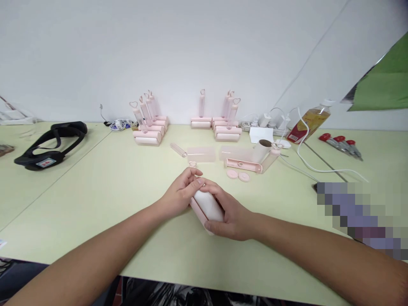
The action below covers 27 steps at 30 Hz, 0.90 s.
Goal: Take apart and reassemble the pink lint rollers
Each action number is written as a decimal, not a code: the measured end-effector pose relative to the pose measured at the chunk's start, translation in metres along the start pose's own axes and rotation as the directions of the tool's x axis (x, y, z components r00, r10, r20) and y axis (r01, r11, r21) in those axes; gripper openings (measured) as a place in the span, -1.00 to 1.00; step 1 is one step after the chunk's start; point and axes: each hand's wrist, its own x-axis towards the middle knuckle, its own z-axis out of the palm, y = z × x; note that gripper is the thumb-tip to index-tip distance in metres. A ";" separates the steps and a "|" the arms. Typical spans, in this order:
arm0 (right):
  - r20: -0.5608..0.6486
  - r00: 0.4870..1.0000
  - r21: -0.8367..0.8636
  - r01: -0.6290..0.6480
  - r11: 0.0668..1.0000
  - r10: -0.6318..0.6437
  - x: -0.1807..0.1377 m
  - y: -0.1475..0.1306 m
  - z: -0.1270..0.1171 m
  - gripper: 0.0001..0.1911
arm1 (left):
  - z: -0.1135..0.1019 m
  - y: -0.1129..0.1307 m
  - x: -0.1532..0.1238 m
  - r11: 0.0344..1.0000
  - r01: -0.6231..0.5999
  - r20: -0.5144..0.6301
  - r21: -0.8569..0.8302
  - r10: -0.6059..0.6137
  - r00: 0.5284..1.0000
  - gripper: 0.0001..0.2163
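Note:
Both my hands meet over a pink lint roller (208,205) with a white roll, low over the pale green table (121,187). My right hand (231,212) wraps round the roll and its pink frame from the right side. My left hand (180,191) is curled, fingers pinching at the roller's far end. Just beyond my fingers lies a small pink heart-shaped piece (192,164).
Loose pink parts lie behind: a handle rod (178,149), clear covers (201,154), a frame with a cardboard core (255,158), two round caps (238,175). Assembled rollers stand in two groups (149,123) (223,121) by the wall. A black strap (51,142) left; a bottle (308,121), a white cable (318,169) and red-tipped tools (339,143) right.

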 end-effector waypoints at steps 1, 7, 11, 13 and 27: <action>-0.032 0.998 0.002 -0.058 0.998 0.058 -0.001 0.001 0.001 -0.26 | 0.000 -0.001 0.001 0.999 0.009 -0.002 0.041 -0.009 1.000 -0.69; -0.211 0.818 0.090 -0.528 0.844 0.535 -0.001 0.002 0.000 -0.39 | -0.029 -0.004 0.015 0.779 -0.086 -0.238 0.621 0.292 0.927 -0.71; -0.362 0.754 0.021 -0.582 0.813 0.549 0.004 0.004 -0.006 -0.46 | -0.048 -0.011 0.028 0.475 -0.079 -0.135 0.877 0.401 0.906 -0.60; -0.381 0.758 -0.019 -0.579 0.815 0.530 0.006 0.006 -0.006 -0.48 | -0.049 -0.016 0.032 0.348 -0.083 -0.068 0.934 0.399 0.914 -0.54; -0.446 0.744 -0.077 -0.586 0.806 0.498 0.006 0.014 -0.004 -0.53 | -0.051 -0.018 0.039 0.434 -0.035 -0.084 0.900 0.251 0.964 -0.85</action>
